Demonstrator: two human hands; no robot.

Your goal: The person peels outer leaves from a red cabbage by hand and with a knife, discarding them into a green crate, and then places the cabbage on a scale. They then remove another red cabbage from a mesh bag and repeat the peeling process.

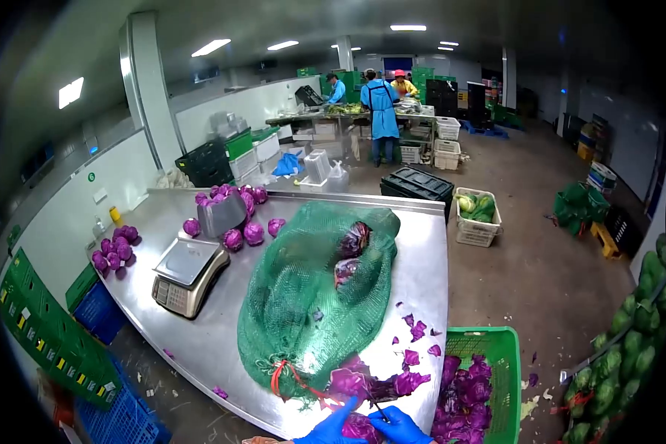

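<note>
At the near rounded edge of the steel table (414,244), your two blue-gloved hands sit close together at the bottom of the view. Your left hand (333,427) lies over a red cabbage (361,428) with its fingers spread. The frame cuts the hand off, so you cannot tell whether it grips. Your right hand (401,427) is curled tight round a thin dark blade (378,409) that points up just beside the cabbage.

Room on the tabletop is tight. A bulging green mesh sack (303,296) fills the middle, and its red-tied mouth (277,374) is just beyond your fingers. Bare steel runs in a strip along the right edge, strewn with purple leaf scraps (414,329). To your right is open concrete floor (540,266).

The steel is smooth and shiny, and the sack is a soft, coarse net showing dark red heads inside. A boxy weighing scale (189,275) stands left of the sack. Round loose cabbages (244,235) cluster behind the scale around a tilted metal pan (220,214).

A slatted green crate (507,348) touches the table's right corner and holds a heap of trimmed purple leaves (462,392). Farther off, a white crate (475,235) holds green vegetables.
</note>
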